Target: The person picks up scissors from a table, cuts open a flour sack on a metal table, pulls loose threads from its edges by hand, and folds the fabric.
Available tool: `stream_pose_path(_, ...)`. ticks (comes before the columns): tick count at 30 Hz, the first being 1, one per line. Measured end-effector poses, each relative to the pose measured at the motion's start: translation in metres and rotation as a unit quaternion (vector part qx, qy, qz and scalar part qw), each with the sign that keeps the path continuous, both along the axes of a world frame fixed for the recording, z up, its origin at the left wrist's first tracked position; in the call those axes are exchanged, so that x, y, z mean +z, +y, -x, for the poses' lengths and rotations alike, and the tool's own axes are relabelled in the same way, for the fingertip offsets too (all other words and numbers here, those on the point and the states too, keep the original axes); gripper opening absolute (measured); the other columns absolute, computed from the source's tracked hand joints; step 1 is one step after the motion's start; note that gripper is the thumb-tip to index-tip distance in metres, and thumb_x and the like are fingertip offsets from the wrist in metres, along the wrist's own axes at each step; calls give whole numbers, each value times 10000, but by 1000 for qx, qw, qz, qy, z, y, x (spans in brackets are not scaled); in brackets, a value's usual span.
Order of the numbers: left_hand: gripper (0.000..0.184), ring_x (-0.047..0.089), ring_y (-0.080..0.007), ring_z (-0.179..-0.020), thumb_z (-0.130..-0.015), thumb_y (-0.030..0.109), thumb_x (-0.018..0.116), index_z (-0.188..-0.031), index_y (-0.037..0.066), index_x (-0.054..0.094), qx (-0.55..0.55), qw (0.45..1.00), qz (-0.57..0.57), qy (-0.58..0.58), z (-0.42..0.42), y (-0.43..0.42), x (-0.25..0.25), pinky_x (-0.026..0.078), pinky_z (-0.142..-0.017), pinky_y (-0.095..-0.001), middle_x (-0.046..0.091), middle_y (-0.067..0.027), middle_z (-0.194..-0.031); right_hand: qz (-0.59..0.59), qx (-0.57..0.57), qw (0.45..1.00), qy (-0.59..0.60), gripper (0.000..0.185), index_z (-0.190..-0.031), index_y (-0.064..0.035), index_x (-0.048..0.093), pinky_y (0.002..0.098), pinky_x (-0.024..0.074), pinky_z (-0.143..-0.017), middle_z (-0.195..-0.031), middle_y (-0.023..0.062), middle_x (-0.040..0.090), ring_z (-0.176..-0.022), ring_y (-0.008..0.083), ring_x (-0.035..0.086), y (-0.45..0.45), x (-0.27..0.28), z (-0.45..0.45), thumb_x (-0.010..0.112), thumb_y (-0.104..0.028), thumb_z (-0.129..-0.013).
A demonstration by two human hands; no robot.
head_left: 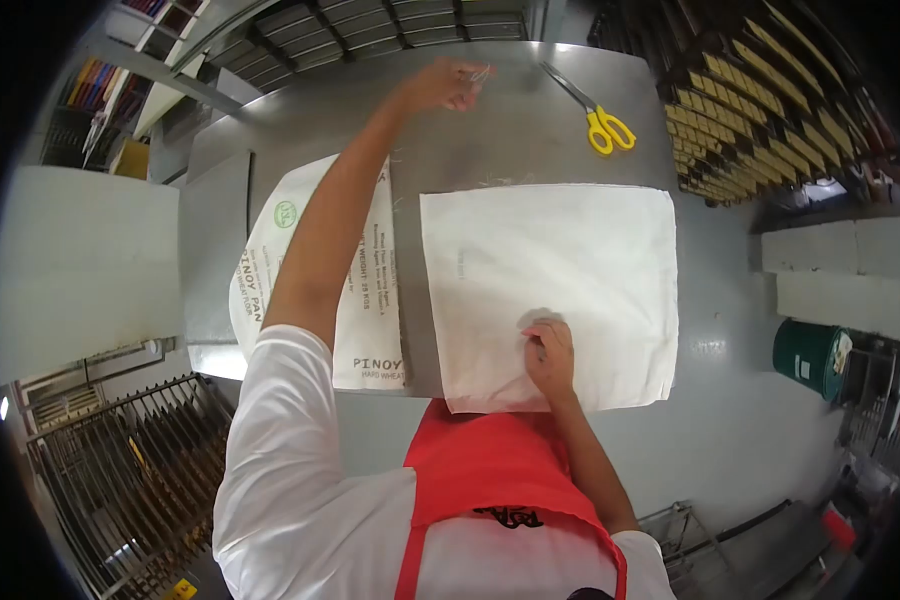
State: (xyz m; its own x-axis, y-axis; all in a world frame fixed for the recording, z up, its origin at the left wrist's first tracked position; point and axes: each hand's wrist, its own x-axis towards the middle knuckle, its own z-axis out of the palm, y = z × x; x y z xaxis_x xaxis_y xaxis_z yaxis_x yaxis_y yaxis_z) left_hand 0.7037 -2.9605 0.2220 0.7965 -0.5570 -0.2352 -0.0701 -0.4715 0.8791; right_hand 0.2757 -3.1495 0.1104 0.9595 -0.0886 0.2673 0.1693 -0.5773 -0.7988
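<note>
My left hand is stretched out over the far side of the metal table, its fingers pinched on a thin white thread. Closer to my body, my right hand is over the lower part of a white cloth sack that lies flat. Its fingers are curled closed, and I cannot make out anything between them. Under my left forearm lies a printed flour sack, partly covered by the arm. Yellow-handled scissors rest at the far right of the table, apart from both hands.
The metal table has loose thread bits just beyond the white sack. Tray racks stand at the far right and lower left. A green bin is on the floor to the right. A white surface is at the left.
</note>
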Motion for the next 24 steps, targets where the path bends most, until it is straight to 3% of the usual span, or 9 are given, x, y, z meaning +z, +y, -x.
stream_pose_path(4,491,640,-193,-757,-916,237,663,-1385,140,554,-80,990,-118,-9,-37,-10,-35,536,-698,-328,682,-98,-914,-12,-12,1000,-7,194,-879,-56,635,411,483,-852,-937,117,635,-951,312,607,-1,-2,1,603,62,-729)
stream_pose_path(6,627,649,-318,-1017,-833,307,718,-1403,129,529,-223,841,-311,-383,-66,-2,-82,519,-872,-430,657,-168,-1171,-14,-20,1000,-13,189,-878,-56,634,411,485,-851,-939,116,636,-954,312,607,-1,-6,2,606,57,-728)
stream_pose_path(7,627,649,-318,-1017,-833,307,718,-1403,129,529,-231,838,-310,-385,-62,-1,-83,519,-872,-430,657,-168,-1171,-15,-19,1000,-20,185,-877,-55,633,411,487,-850,-941,114,637,-956,313,607,-1,-7,1,610,52,-728)
stream_pose_path(9,592,522,-322,-1289,-845,314,715,-1373,118,533,-130,873,-390,-264,-49,2,-88,469,-991,-480,550,-149,-1389,-13,-19,1000,-21,182,-875,-55,632,411,488,-846,-941,114,637,-954,312,607,-3,-7,1,612,50,-727)
stream_pose_path(13,610,527,-341,-1276,-856,424,685,-1348,90,550,-78,814,-510,-269,-42,3,-84,458,-1012,-464,571,-148,-1364,-3,-14,1000,-20,175,-868,-53,628,406,489,-839,-934,113,636,-947,310,606,-5,-6,2,615,47,-724)
stream_pose_path(15,614,558,-355,-1232,-866,530,630,-1299,96,602,13,861,-492,-132,-2,-6,-30,460,-1007,-449,605,-166,-1308,-12,-14,1000,-16,175,-866,-54,628,405,489,-838,-931,112,636,-945,309,605,-5,-5,0,613,47,-725)
stream_pose_path(17,635,625,-360,-1121,-849,601,606,-1228,93,651,-86,876,-357,-311,4,31,-88,494,-961,-422,674,-192,-1160,-20,-11,1000,-14,174,-865,-54,627,403,489,-836,-928,111,636,-944,309,603,-5,-4,0,612,48,-725)
stream_pose_path(22,643,678,-311,-801,-750,630,714,-954,21,743,-112,873,-471,-60,89,8,-80,530,-755,-407,718,-172,-907,-16,-9,1000,-23,182,-865,-52,630,401,489,-838,-923,108,635,-938,307,604,-6,-5,-1,610,56,-721)
stream_pose_path(24,609,649,-253,-668,-740,608,748,-828,6,728,-92,931,-338,-102,99,16,-84,514,-679,-354,687,-136,-746,-19,-6,999,-27,183,-866,-50,630,401,489,-839,-926,108,636,-940,307,604,-6,-5,-1,610,59,-721)
